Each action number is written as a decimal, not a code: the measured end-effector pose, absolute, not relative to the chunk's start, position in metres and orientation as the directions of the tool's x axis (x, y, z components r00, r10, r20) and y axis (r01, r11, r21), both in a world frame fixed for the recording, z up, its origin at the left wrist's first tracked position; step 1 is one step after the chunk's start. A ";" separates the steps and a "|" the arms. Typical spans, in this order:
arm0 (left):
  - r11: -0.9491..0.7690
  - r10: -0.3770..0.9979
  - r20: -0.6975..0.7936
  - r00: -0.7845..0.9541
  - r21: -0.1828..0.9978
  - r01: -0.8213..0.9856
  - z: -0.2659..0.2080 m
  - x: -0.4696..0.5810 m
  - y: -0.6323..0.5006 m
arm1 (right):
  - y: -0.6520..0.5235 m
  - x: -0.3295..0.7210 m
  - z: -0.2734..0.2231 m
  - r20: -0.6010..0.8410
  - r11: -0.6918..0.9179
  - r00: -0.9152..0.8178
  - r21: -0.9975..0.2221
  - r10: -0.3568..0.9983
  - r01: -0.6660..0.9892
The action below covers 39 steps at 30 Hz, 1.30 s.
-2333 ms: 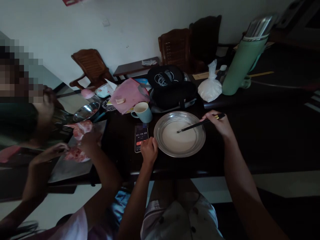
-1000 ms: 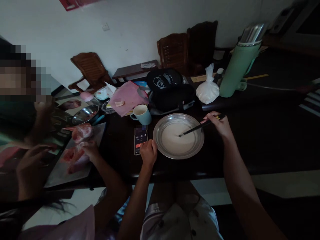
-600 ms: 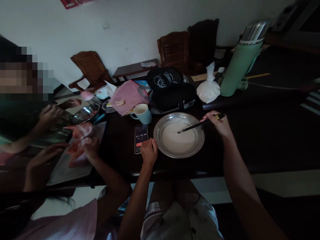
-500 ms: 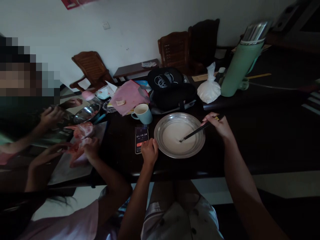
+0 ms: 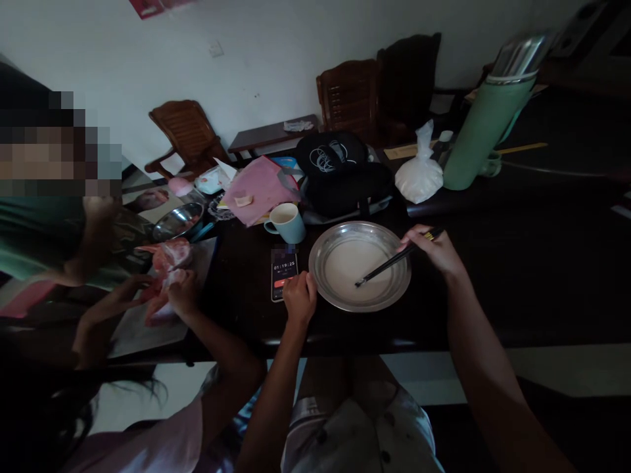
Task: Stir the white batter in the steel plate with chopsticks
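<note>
A wide metal bowl [image 5: 400, 289] with a milky white liquid [image 5: 345, 266] in it stands before me on the dark table. My right hand [image 5: 434, 249] grips a pair of black chopsticks [image 5: 389, 264], tilted down to the left, their tips in the liquid. At the bowl's left rim, my left hand [image 5: 300, 297] is closed with the thumb against the edge; the fingertips are hidden. Partly behind that hand lies a phone [image 5: 284, 269] showing a running time. A light blue mug [image 5: 287, 225] is just behind the phone.
Beside me on the left, another person's hands [image 5: 182, 289] hold raw meat [image 5: 170, 256] on a board [image 5: 148, 335]. A second person sits past a metal bowl [image 5: 178, 222]. Behind my bowl are a black case [image 5: 345, 177], a tied bag of white powder [image 5: 419, 174] and a tall green thermos [image 5: 488, 125].
The view has shifted slightly, so things sit a little further right. The chopsticks stay in the liquid with nearly the same tilt. The far person's arm has risen toward the head.
</note>
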<state>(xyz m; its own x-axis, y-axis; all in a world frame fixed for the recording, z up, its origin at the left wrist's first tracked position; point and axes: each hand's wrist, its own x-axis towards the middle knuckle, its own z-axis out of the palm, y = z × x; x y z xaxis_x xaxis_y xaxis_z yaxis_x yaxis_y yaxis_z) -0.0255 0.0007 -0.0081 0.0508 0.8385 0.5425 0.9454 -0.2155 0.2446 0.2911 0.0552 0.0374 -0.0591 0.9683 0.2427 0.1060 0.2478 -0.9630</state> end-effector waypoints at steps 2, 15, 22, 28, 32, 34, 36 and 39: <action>-0.215 0.839 0.541 0.052 0.241 0.946 -0.008 -0.026 0.001 | 0.057 0.288 0.036 0.262 0.280 -0.129 -0.948 0.957 0.149; -0.191 0.856 0.516 0.033 0.257 0.947 -0.008 -0.027 0.000 | 0.056 0.287 0.037 0.265 0.282 -0.122 -0.949 0.956 0.144; -0.189 0.854 0.518 0.035 0.248 0.950 -0.010 -0.027 0.001 | 0.059 0.299 0.035 0.303 0.295 0.050 -0.947 0.952 0.125; -0.200 0.848 0.527 0.050 0.232 0.952 -0.010 -0.027 0.001 | 0.059 0.290 0.035 0.291 0.303 -0.106 -0.943 0.951 0.136; -0.204 0.847 0.529 0.053 0.232 0.951 -0.009 -0.027 0.001 | 0.059 0.294 0.037 0.318 0.309 0.032 -0.938 0.948 0.159; -0.203 0.853 0.519 0.053 0.236 0.950 -0.009 -0.027 0.001 | 0.057 0.298 0.038 0.297 0.281 0.105 -0.949 0.949 0.143; -0.198 0.858 0.511 0.049 0.241 0.950 -0.009 -0.027 0.001 | 0.056 0.299 0.040 0.273 0.262 0.075 -0.956 0.959 0.130; -0.188 0.865 0.500 0.040 0.249 0.950 -0.008 -0.026 0.001 | 0.055 0.294 0.041 0.247 0.253 -0.063 -0.959 0.967 0.123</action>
<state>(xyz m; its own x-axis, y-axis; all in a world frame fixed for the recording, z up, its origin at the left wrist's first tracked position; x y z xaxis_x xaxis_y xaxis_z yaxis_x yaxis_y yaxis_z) -0.0264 0.0014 -0.0083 0.0400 0.8649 0.5003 0.9501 -0.1880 0.2490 0.2935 0.0553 0.0408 -0.0631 0.9669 0.2473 0.1233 0.2534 -0.9595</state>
